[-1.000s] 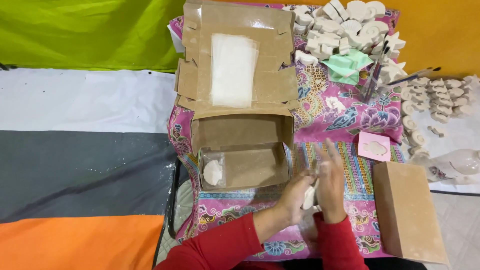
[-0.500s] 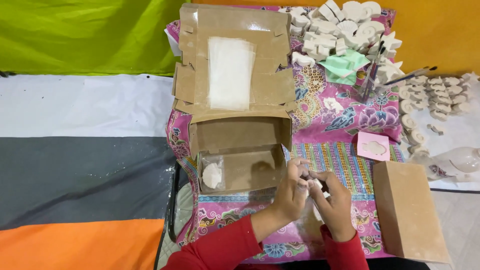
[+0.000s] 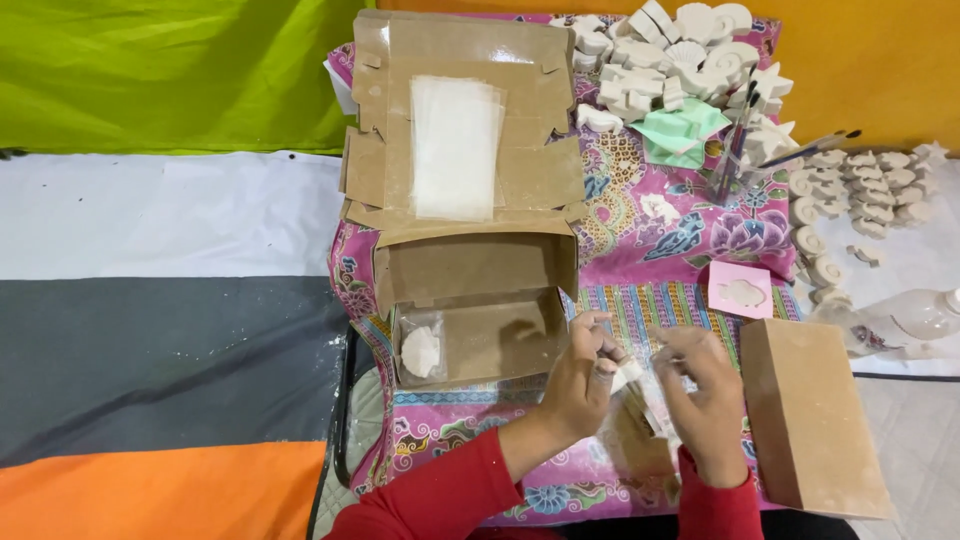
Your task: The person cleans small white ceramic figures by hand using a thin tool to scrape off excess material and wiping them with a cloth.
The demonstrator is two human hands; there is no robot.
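My left hand (image 3: 580, 375) and my right hand (image 3: 705, 395) meet just right of an open brown cardboard box (image 3: 480, 300). Between their fingers they pinch a small white plaster piece inside a clear plastic bag (image 3: 640, 395). Both sleeves are red. The box lies on a pink patterned cloth (image 3: 660, 230), and a bagged white shell-shaped piece (image 3: 420, 350) rests in its left corner. A stack of clear plastic bags (image 3: 455, 145) lies on the opened lid.
A closed brown box (image 3: 810, 415) stands at the right. A heap of white plaster figures (image 3: 680, 55) sits at the back, with more spread on white sheet (image 3: 850, 190). A jar of brushes (image 3: 735, 165), a pink mould (image 3: 740, 290) and a plastic bottle (image 3: 915, 315) lie nearby.
Both hands have lifted slightly and shifted while working the white piece into the clear bag. Nothing in the box has moved.
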